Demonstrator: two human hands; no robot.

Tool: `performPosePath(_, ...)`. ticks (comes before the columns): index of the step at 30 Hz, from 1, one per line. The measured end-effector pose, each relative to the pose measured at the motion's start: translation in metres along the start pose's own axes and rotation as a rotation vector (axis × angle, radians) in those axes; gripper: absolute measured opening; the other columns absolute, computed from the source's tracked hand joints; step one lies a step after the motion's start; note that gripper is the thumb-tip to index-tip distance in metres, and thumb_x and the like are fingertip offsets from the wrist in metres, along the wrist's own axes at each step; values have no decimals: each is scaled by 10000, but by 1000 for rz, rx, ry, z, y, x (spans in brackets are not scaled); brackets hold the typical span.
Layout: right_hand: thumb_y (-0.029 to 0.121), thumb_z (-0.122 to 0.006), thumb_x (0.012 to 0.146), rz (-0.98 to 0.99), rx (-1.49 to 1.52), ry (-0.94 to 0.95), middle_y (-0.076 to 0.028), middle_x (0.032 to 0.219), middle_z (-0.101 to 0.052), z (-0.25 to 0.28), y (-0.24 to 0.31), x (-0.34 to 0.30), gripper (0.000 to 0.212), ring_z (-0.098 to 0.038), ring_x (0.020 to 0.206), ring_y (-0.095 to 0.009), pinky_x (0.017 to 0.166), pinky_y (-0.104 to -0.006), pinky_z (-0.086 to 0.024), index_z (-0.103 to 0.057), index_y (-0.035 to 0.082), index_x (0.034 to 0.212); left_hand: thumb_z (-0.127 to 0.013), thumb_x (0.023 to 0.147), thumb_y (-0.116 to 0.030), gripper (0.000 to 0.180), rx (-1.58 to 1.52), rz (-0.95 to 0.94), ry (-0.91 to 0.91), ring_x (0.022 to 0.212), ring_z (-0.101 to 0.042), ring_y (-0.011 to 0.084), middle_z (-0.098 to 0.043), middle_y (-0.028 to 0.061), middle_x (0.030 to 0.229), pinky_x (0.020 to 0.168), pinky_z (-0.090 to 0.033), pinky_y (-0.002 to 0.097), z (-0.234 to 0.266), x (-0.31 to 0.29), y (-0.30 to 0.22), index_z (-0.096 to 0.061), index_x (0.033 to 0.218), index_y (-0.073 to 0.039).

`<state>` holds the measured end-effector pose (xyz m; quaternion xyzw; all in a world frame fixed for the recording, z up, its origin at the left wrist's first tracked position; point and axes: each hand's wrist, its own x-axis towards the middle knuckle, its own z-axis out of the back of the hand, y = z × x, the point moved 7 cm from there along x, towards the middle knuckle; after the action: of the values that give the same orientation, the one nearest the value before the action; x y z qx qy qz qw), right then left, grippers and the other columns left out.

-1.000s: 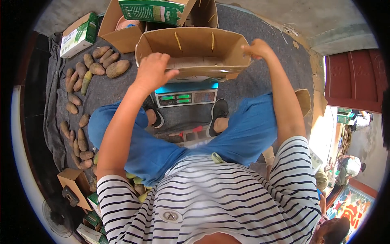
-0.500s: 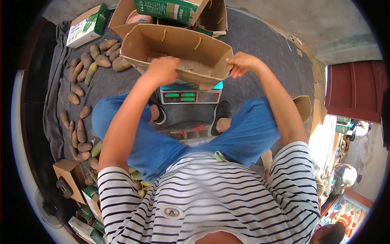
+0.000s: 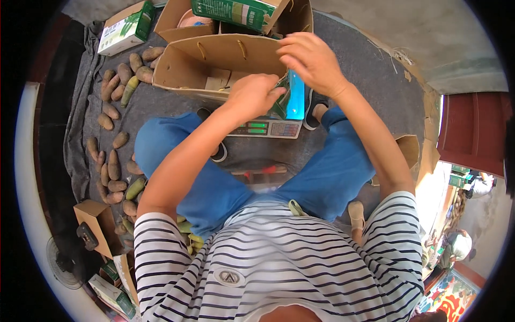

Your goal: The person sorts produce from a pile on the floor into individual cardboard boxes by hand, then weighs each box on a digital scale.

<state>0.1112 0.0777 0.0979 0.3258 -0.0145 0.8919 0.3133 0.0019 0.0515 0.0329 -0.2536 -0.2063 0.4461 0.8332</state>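
An open-topped cardboard box with yellow cord handles on its far wall sits on a digital scale. The scale's blue pan shows past the box's right end, and its green display is lit. My left hand is closed at the near rim toward the right end, its thumb pointing right; the grip is partly hidden. Beside the far right corner, my right hand reaches over with fingers stretched to the left and somewhat apart. A loose-looking cardboard piece shows inside the box.
Behind stand more cardboard boxes, with a green printed carton on top. Brown tubers and a few greenish ones lie on the dark cloth at left. A white-green carton stands far left; a fan is lower left.
The box has shifted left on the scale, baring the blue pan at its right end. My left hand has moved right along the near rim; my right hand has left the end wall for the far corner.
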Motion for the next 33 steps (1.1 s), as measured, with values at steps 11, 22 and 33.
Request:
performPosePath(11,275,-714,741,159,6,-254,-20,643,-521,-19,17,28,294,-513,653,-215,615,-340,-413,-539,91,594,-620,867,-208,238,-236,178,32,609,-524,230,-565,151,684,590,-420,355,37,-9,0,-593,887,28)
performPosePath(22,286,-601,843,94,176,-362,-32,762,-602,-41,11,40,299,-544,746,-239,689,-354,-433,-589,61,647,-540,900,-215,298,-233,109,-67,586,-493,363,-510,194,618,562,-386,433,56,-12,8,-489,729,24)
performPosePath(33,301,-501,924,-347,520,-485,-46,944,-641,-58,-19,30,357,-576,853,-245,755,-331,-458,-670,37,753,-535,922,-154,185,-395,78,109,622,-369,115,-421,55,644,557,-371,287,57,-18,8,-514,883,25)
